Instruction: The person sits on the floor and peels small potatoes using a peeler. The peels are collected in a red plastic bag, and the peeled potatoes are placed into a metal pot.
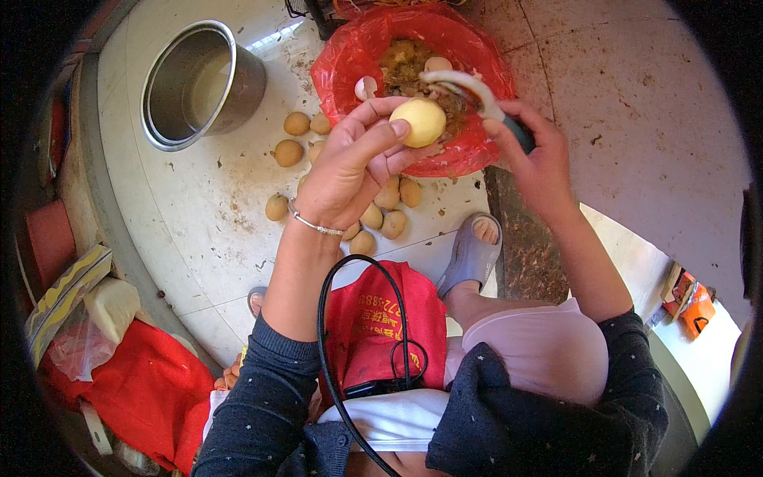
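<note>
My left hand holds a peeled yellow potato between thumb and fingers, over the near side of a basin lined with a red plastic bag. In my right hand is a peeler with a pale curved head and dark handle, to the right of the potato and apart from it. The bag contains wet peelings and pieces of eggshell. Several unpeeled potatoes lie on the floor below and left of the bag, some partly hidden by my left hand and forearm.
A steel pot with cloudy liquid stands at upper left. My sandalled foot is beside a dark floor strip. Red cloth and plastic packaging lie at lower left. An orange packet is at the right. A black cable hangs before me.
</note>
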`<state>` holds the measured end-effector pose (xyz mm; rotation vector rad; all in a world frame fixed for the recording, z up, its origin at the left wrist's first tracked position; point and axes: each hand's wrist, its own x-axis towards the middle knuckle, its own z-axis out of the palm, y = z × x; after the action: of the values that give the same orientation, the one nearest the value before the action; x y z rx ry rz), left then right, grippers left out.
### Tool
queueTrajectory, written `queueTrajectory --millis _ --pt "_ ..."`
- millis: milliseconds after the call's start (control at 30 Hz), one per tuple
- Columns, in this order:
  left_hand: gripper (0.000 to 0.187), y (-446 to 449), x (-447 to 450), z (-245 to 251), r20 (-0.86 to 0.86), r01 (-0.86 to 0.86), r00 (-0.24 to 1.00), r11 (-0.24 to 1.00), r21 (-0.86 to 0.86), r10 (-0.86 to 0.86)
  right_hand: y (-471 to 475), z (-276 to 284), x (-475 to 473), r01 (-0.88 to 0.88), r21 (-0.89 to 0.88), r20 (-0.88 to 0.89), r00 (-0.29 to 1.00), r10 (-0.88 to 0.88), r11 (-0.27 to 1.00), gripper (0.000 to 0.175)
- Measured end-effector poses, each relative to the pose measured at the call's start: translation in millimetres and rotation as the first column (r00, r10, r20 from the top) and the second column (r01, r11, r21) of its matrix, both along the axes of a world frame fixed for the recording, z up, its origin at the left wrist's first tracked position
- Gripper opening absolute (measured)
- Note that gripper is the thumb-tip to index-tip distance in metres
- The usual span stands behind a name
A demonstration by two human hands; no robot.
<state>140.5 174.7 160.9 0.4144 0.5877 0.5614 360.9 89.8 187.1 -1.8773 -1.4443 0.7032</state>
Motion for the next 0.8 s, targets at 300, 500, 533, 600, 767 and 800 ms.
queueTrajectory --millis 300,500,533,600,767,800 --pt "0.042 -3 7 20 -0.246 0.113 0.968 0.772 0.625 0.057 4 0 0 0.000 0.015 0.005 1.000 0.000 1.000 0.024" --pt "0.045 -5 6 13 -0.305 0.179 0.952 0.825 0.537 -0.008 5 0 1 0.075 0.001 -0.027 0.997 -0.075 0.997 0.024" --pt "0.045 -6 6 13 -0.280 0.142 0.960 0.849 0.509 0.007 5 0 2 0.065 0.014 -0.004 0.998 -0.065 0.998 0.024" --pt "0.045 -5 8 19 -0.234 0.088 0.972 0.865 0.494 0.034 5 0 2 0.040 0.019 0.022 0.999 -0.041 0.999 0.024" --pt "0.044 -2 9 20 -0.241 0.098 0.969 0.808 0.581 0.056 4 1 0 0.037 0.001 0.005 0.999 -0.037 0.999 0.024" --pt "0.044 -3 10 20 -0.236 0.083 0.970 0.818 0.569 0.066 4 0 1 0.030 -0.030 -0.035 0.999 -0.031 0.999 0.024"
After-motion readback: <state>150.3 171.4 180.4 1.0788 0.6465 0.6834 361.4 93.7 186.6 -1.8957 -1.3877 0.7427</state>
